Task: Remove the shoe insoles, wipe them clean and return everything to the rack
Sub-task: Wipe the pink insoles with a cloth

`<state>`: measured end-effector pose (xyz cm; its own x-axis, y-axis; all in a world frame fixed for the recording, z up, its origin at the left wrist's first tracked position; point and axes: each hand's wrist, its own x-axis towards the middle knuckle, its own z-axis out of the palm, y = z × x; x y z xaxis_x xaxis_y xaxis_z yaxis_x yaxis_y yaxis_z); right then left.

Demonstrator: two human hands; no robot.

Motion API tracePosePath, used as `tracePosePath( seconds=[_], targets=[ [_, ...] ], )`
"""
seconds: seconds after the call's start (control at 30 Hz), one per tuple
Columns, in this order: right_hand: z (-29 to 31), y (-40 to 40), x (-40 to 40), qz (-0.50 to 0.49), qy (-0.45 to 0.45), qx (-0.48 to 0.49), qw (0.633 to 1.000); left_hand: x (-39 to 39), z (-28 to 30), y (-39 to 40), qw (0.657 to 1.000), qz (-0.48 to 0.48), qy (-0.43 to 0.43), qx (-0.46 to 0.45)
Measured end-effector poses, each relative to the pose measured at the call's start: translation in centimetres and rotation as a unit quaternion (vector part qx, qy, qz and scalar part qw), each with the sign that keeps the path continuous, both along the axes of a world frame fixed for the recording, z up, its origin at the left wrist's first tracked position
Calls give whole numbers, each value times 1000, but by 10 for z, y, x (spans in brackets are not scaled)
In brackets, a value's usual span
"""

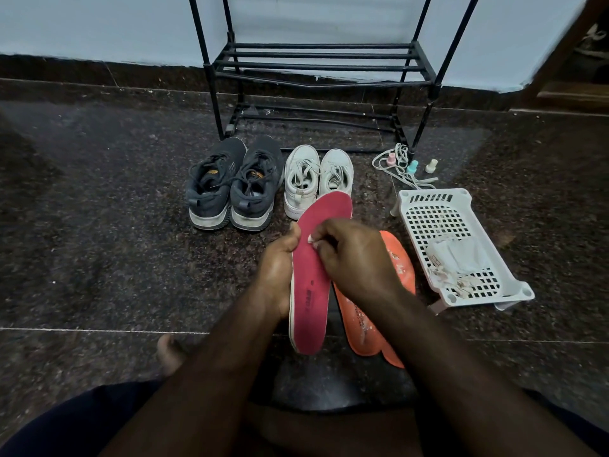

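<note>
- Red foam insole (313, 258), pale-edged, is held up over the dark speckled stone floor (99, 225), in front of the white lace-up sneakers (316, 179).
- The left hand (280, 268) grips its left edge, thumb on top.
- The right hand (352, 255) has its fingers curled, pinching what looks like a small white wipe against the insole.
- Orange insoles (372, 324) lie below, beside a white perforated plastic basket (441, 225).

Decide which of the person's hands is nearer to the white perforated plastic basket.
Right. The right hand is over the red insole, beside the white perforated plastic basket; the left hand grips the insole's far edge.
</note>
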<state>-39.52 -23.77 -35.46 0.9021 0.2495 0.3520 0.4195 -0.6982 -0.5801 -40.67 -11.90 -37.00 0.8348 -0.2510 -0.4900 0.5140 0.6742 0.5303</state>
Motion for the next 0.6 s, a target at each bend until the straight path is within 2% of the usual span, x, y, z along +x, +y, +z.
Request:
tracePosePath(
  seconds=[0.1,0.17,0.33,0.47,0.6],
  targets=[
    [11,-11,13,-64,-43,65,995,1,-3,-1,1000,0,-5,8],
    [14,-16,18,-90,-46,64,993,1,-4,-3,1000,-2,-14,6],
    [-1,5,-1,25,-5,19,1000,3,-9,-2,998,-1,-17,-65],
    [3,-1,5,-7,1,53,999,2,-9,2,998,7,-33,-50],
    [-2,14,-9,34,55,-11,998,3,-9,4,996,6,-22,-89]
  ],
)
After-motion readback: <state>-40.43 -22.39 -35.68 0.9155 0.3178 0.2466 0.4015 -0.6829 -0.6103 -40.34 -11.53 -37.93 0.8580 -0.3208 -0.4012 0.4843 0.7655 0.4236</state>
